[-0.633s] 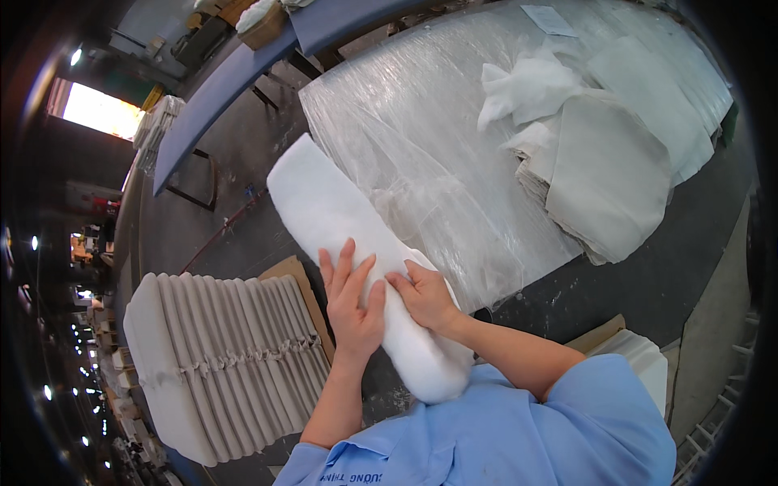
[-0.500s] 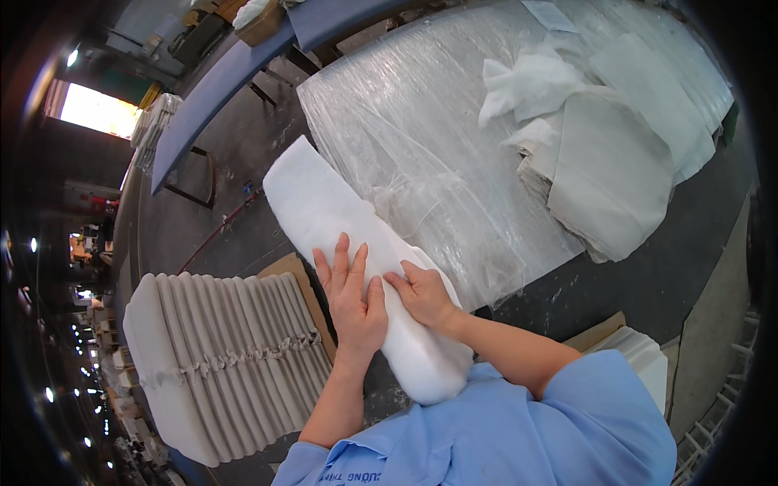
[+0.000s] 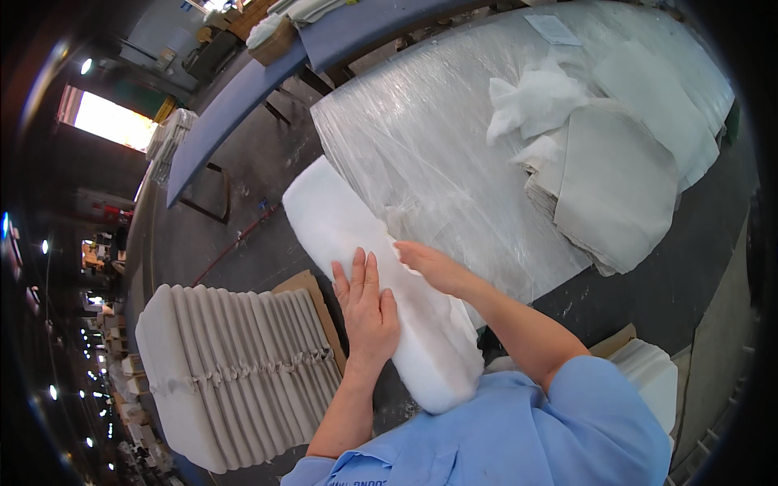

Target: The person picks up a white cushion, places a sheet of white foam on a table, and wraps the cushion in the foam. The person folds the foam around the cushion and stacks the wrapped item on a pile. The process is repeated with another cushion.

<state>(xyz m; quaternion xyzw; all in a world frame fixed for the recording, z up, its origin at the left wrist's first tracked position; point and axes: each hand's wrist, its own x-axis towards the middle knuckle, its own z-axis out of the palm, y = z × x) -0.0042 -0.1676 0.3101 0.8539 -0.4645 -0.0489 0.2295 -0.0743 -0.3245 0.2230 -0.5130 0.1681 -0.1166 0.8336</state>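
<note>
A long piece of thick white batting (image 3: 324, 206) lies slantwise in front of me, its near end against my blue shirt. It looks wrapped lengthwise, with a loose edge along its right side. On top of it rests my left hand (image 3: 370, 316), open and flat with the fingers a little apart. At the batting's right edge is my right hand (image 3: 435, 269), fingers stretched out along that edge and its thumb side partly hidden. Under and beyond the batting spreads clear plastic sheeting (image 3: 438, 121) over a large flat surface.
Beige cushion-like pieces (image 3: 243, 364) stand in a row at the left, beside cardboard (image 3: 312, 296). Folded beige cloth (image 3: 620, 186) and white batting scraps (image 3: 539, 97) lie at the right. A blue-topped table (image 3: 235, 97) stands behind. White stacked pieces (image 3: 648, 377) sit near my right elbow.
My right hand has shifted from the batting's top to its right edge, its fingers straighter. The left hand stays flat on top. The whole view has shifted slightly.
</note>
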